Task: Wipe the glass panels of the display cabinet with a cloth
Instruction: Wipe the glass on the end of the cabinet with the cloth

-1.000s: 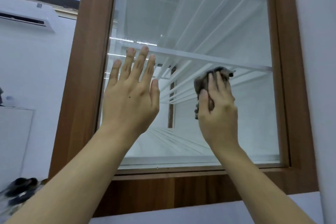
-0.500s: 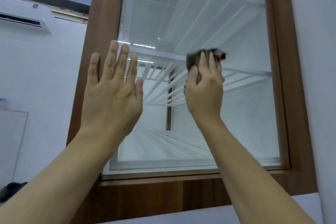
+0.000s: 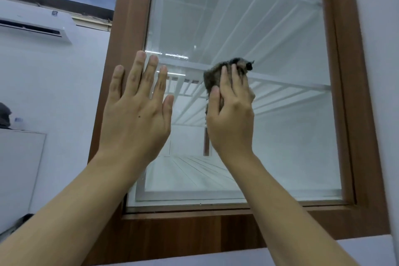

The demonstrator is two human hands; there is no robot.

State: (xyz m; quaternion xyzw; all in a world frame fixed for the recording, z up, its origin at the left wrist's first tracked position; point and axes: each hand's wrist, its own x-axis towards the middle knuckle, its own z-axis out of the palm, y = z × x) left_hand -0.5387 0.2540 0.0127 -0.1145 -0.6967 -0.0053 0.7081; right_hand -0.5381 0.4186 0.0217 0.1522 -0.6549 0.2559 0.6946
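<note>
**Two Hands on the Cabinet Glass**

We see the left hand (image 3: 136, 114) raised at centre left of the frame, its fingers straight and slightly spread and holding nothing; it lies across the line where the wooden frame (image 3: 129, 17) meets the glass panel (image 3: 259, 28). Just to its right, near the middle of the frame, the right hand (image 3: 232, 119) presses a bunched grey cloth (image 3: 213, 75) against the glass; its fingers lie close together and almost straight over the cloth, with the thumb along the cloth's left side, and the cloth shows above the fingertips. Behind the glass run white shelves (image 3: 291, 87); a white air conditioner (image 3: 32, 24) hangs on the wall at upper left.
</note>
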